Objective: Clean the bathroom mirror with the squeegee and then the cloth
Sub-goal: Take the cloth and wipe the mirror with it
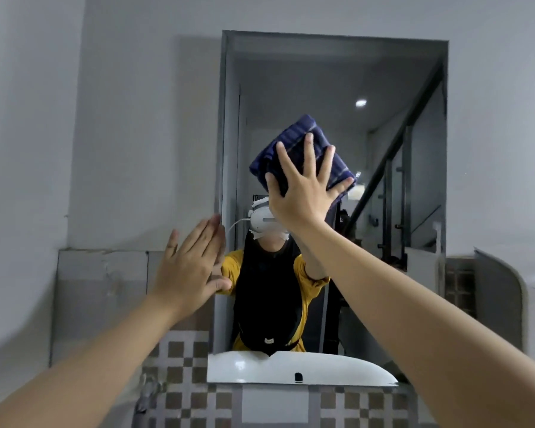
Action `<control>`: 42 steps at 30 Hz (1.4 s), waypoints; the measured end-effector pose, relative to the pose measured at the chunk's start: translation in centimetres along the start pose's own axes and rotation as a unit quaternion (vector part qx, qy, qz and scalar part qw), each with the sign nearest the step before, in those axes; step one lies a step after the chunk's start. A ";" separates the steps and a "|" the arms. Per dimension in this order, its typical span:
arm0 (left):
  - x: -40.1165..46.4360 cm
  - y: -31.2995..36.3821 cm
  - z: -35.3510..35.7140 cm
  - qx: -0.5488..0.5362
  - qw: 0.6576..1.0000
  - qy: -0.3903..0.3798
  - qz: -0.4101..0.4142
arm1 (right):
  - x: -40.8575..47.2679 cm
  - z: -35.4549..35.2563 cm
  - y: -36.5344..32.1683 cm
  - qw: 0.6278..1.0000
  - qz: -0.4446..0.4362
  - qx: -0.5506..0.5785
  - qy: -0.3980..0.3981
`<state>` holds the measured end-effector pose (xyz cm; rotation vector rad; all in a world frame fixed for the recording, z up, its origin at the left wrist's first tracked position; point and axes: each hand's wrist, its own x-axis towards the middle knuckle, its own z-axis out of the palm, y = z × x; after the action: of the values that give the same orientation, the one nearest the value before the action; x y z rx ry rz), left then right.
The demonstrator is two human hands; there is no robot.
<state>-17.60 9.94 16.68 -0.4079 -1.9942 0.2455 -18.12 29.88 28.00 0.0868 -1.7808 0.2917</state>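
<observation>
The bathroom mirror point(393, 88) hangs on the grey wall ahead, tall and grey-framed. A folded dark blue cloth point(294, 140) with thin pale stripes lies flat against the glass near its middle. My right hand point(303, 186) presses the cloth onto the mirror with fingers spread and straight. My left hand point(192, 261) rests flat, fingers together, on the mirror's left frame edge. The squeegee is not in view. The glass reflects a person in a yellow shirt.
A brown and white checkered tile band point(183, 356) runs below the mirror. A metal tap point(149, 393) sits at the lower left, blurred. Grey tiled wall panels point(102, 285) flank the mirror. A white basin shows only as a reflection at the mirror's bottom.
</observation>
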 end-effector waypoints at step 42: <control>-7.2 0.0 4.5 -0.023 0.999 -0.016 0.034 | -11.9 2.8 -0.6 0.991 0.131 0.025 0.010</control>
<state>-18.79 7.15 8.77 -0.5049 -2.0223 0.2517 -17.93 27.43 16.00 -0.1150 -1.7657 0.5232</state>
